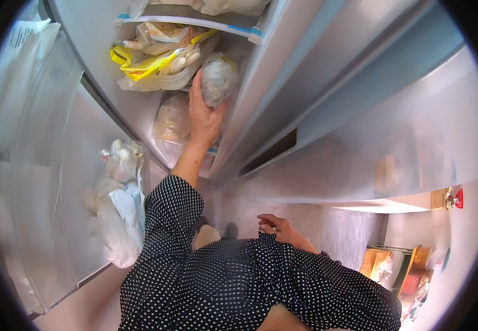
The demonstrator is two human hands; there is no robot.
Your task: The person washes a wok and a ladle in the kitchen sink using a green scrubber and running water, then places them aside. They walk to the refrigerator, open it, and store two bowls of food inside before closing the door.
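Note:
My left hand (206, 120) reaches into an open refrigerator and grips a clear plastic bag with pale contents (219, 80) at the right side of a shelf. Left of it lies a crumpled clear bag with yellow edging (156, 62), on a translucent plastic tray or container (152, 84). Another clear bag with yellowish contents (172, 118) sits lower, beside my left wrist. My right hand (278, 227) hangs in front of my body, its fingers loosely curled, and nothing shows in it.
The open refrigerator door (69, 165) stands on the left, with plastic bags (119, 207) in its bin. A shelf edge with blue ends (189, 22) crosses above. On the right is a large glossy door panel (346, 145) with a recessed handle (268, 153). Boxes (373, 262) stand at lower right.

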